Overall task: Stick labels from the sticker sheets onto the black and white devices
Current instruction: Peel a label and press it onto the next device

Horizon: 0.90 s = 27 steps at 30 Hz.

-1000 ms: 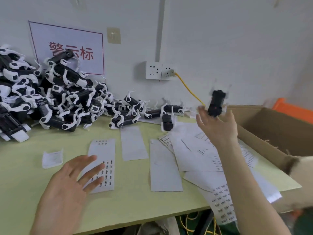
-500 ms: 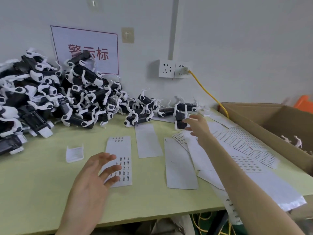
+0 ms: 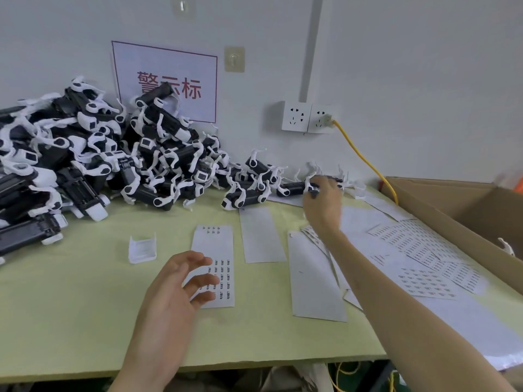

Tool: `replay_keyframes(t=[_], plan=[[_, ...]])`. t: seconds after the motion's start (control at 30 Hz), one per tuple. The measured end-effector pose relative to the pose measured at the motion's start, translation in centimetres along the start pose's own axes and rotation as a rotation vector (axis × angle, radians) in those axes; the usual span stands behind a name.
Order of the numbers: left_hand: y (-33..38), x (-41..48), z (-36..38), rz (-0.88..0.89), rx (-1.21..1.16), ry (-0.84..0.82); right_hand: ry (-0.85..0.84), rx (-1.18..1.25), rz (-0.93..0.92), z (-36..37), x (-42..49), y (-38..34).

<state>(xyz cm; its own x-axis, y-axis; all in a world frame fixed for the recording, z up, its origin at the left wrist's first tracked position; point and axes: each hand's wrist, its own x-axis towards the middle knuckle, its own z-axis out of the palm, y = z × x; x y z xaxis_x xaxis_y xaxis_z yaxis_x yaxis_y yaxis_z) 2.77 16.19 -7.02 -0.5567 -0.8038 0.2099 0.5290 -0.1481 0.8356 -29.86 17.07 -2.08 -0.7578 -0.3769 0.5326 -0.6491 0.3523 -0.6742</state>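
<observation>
Right-hand grip (image 3: 322, 200) is stretched to the far edge of the pale green surface (image 3: 70, 292), fingers draped over a black and white plastic device (image 3: 294, 190) lying just by the wall. It's motion-blurred, so honestly I can't tell if the fingers have closed round it or are only touching the top.

The bit that matters: the device's black body pokes out to the left of the fingers, so its long axis looks like it runs side to side, roughly along the wall. The arm comes in from the near right, which means the grip crosses that axis. I'd guess that's fine for a pinch across the narrow width.

Left-hand grip (image 3: 175, 292) is loose and holding nothing. It hovers over the near end of a part-used white sticker sheet with rows of tiny black labels (image 3: 223, 278), well apart from that device. So right is clearly the nearer one for the pickup, and the device has to come toward the near left to meet the labels.

Further out, the big heap of black and white devices (image 3: 113, 165) sits far left. More printed label sheets (image 3: 424, 250) lie to the right, against the brown cardboard box (image 3: 452, 205).
</observation>
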Motion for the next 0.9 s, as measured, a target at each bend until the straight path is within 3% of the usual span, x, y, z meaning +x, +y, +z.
replay_keyframes(t=[0.07, 0.17, 0.27, 0.47, 0.57, 0.63, 0.8, 0.9], plan=[[-0.1, 0.0, 0.2, 0.003, 0.007, 0.008, -0.159, 0.057, -0.147, 2.0, -0.9, -2.4], [0.0, -0.1, 0.3, 0.001, 0.008, 0.009, -0.369, -0.041, -0.284, 5.8, -1.9, -5.5], [0.2, -0.3, 0.4, -0.001, 0.003, 0.017, -0.479, -0.178, -0.305, 9.4, -2.4, -7.2], [0.1, 0.0, 0.1, -0.024, -0.029, 0.035, -0.308, 0.026, -0.132, 10.6, -1.6, -6.8], [-0.1, 0.2, -0.3, -0.025, -0.036, 0.014, -0.229, 0.28, -0.095, 7.2, -1.5, -8.1], [-0.2, 0.3, -0.4, -0.016, -0.032, 0.024, -0.269, 0.548, -0.034, 4.3, -2.0, -9.9], [-0.5, 0.4, -0.2, -0.023, -0.008, 0.081, -0.538, 1.044, 0.14, -2.8, -5.7, -13.2], [-0.1, 0.2, 0.2, -0.041, 0.021, 0.013, -0.751, 1.337, 0.316, -5.1, -9.3, -13.7]])
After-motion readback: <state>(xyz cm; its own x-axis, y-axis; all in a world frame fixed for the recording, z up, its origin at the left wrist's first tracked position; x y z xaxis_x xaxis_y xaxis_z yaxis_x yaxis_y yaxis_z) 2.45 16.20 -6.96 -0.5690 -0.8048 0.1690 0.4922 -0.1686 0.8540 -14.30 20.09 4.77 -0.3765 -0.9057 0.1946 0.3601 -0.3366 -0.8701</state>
